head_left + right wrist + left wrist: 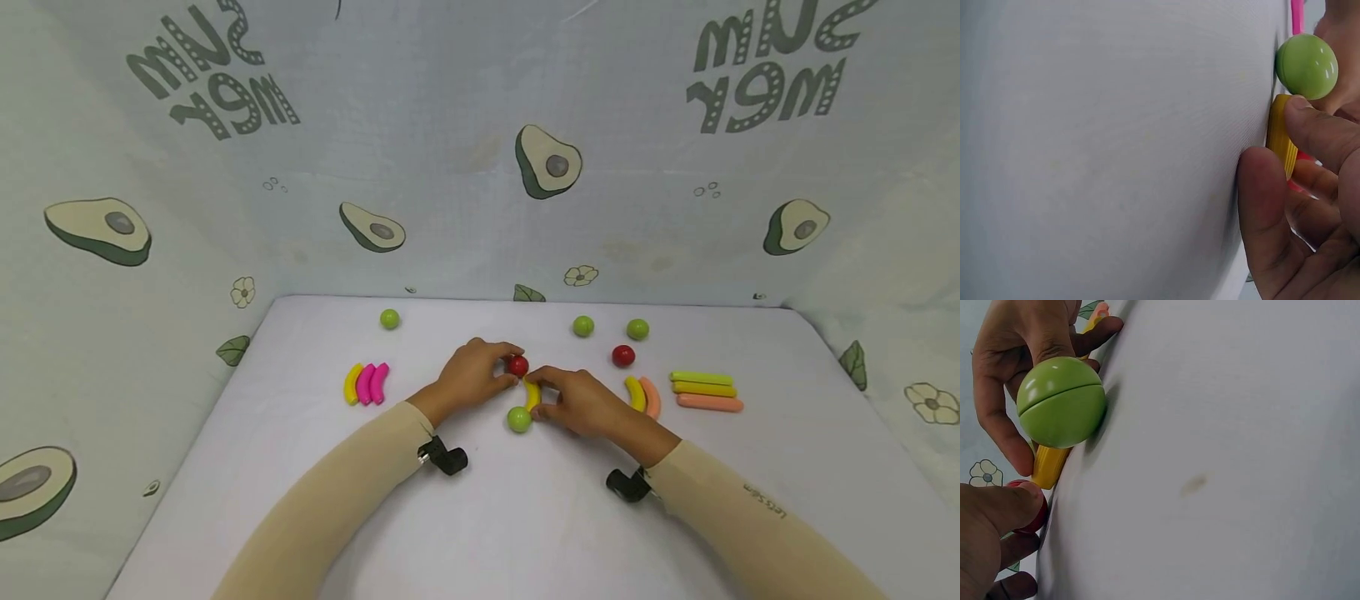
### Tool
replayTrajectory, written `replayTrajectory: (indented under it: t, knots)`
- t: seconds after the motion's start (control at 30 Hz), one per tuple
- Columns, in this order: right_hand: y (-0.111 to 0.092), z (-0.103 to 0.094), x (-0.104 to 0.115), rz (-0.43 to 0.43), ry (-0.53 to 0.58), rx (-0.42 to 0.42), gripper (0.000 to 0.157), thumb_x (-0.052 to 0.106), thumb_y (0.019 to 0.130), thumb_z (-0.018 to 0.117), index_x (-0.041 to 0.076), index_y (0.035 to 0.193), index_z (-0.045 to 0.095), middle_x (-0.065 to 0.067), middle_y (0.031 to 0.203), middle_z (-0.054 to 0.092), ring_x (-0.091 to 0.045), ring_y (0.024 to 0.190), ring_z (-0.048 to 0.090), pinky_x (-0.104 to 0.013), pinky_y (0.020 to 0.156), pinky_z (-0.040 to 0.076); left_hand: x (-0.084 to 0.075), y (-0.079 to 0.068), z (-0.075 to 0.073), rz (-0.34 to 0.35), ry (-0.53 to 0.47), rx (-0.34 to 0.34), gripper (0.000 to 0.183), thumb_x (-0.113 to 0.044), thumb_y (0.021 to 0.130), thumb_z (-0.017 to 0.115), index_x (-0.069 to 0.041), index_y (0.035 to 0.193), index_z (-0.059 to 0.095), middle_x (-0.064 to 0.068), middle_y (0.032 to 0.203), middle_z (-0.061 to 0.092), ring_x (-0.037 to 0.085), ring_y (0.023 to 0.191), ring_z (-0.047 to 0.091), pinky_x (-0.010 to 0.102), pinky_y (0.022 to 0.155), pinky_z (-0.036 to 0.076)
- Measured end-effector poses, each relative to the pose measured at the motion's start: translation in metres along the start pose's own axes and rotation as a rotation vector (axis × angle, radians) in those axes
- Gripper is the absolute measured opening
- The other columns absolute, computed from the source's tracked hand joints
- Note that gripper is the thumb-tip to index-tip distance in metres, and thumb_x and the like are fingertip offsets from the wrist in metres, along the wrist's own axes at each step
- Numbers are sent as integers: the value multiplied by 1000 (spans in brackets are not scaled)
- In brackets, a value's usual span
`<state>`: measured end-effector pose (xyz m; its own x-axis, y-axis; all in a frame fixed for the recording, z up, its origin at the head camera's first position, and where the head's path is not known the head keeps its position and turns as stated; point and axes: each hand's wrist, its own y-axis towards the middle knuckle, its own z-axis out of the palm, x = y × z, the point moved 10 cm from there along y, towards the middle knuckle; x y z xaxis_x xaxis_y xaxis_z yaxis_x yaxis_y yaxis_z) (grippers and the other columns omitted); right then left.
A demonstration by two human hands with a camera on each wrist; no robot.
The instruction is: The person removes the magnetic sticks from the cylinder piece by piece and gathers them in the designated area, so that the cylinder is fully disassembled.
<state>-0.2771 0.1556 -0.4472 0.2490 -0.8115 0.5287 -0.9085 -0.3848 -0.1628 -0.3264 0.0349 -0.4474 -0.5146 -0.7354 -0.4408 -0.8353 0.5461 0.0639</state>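
Note:
Near the middle of the white table, my left hand (471, 377) pinches a small red ball (518, 366) between thumb and fingers. Just right of it, my right hand (588, 404) holds a short curved yellow piece (532, 397), its thumb at the near end and a finger at the far end. The yellow piece's far end comes right up to the red ball. A shiny green ball (519, 419) sits at its near end, untouched by either hand. In the left wrist view a seam runs round the green ball (1060, 403). The right thumb presses the ridged yellow piece (1281, 134) in the right wrist view.
On the left lie a curved yellow piece (352, 384) and two pink ones (372, 383). Curved yellow (636, 394) and orange pieces (651, 398) lie right, beside three straight sticks (705, 387). Green balls (389, 318) and another red ball (623, 356) stand farther back.

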Motion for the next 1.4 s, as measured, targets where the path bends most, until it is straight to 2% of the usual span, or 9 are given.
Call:
replayTrajectory:
  t: [0.23, 0.4, 0.67, 0.8, 0.97, 1.2, 1.4]
  knots:
    - [1, 3, -2, 27, 11, 19, 55, 27, 89, 82, 16, 139, 60, -12, 137, 63, -16, 66, 56, -31, 68, 52, 1, 3, 0, -30, -6, -11, 45, -30, 93, 78, -21, 136, 67, -6, 116, 71, 20, 108, 59, 36, 93, 48]
    - [0, 4, -2, 33, 31, 25, 56, 26, 90, 82, 15, 139, 60, -13, 137, 62, -16, 52, 53, -30, 58, 49, 3, 4, 1, -37, -22, -21, 42, -30, 93, 78, -20, 133, 68, -7, 113, 71, 19, 107, 59, 34, 92, 48]
    - [0, 5, -2, 31, 49, 34, 56, 24, 89, 82, 16, 140, 59, -13, 140, 61, -16, 46, 51, -29, 53, 48, 9, 3, -5, -56, -80, -28, 40, -28, 95, 77, -18, 132, 67, -5, 115, 71, 20, 111, 59, 35, 95, 48]
    - [0, 4, -2, 26, 40, 32, 56, 24, 90, 82, 16, 140, 59, -13, 140, 61, -16, 50, 52, -29, 54, 49, 16, 2, -12, -74, -95, -45, 41, -29, 95, 76, -18, 133, 66, -3, 116, 71, 20, 112, 58, 36, 96, 47]
    - [1, 4, -2, 29, 35, 30, 56, 24, 90, 82, 17, 140, 59, -12, 141, 61, -16, 52, 52, -30, 56, 50, 26, 1, -26, -85, -120, -92, 41, -28, 95, 76, -17, 133, 65, -1, 116, 71, 19, 109, 58, 35, 94, 48]
    - [1, 5, -2, 49, 48, 40, 57, 25, 89, 82, 17, 141, 59, -13, 142, 60, -17, 46, 51, -30, 51, 49, 43, -2, -45, -122, -145, -151, 43, -28, 95, 76, -15, 134, 64, -1, 117, 71, 21, 112, 57, 39, 97, 48]
    - [0, 6, -2, 67, 48, 40, 57, 25, 89, 83, 18, 140, 59, -11, 142, 60, -17, 47, 51, -30, 50, 49, 58, -5, -61, -146, -164, -198, 41, -26, 95, 76, -13, 132, 65, -1, 116, 71, 23, 114, 57, 41, 98, 48]
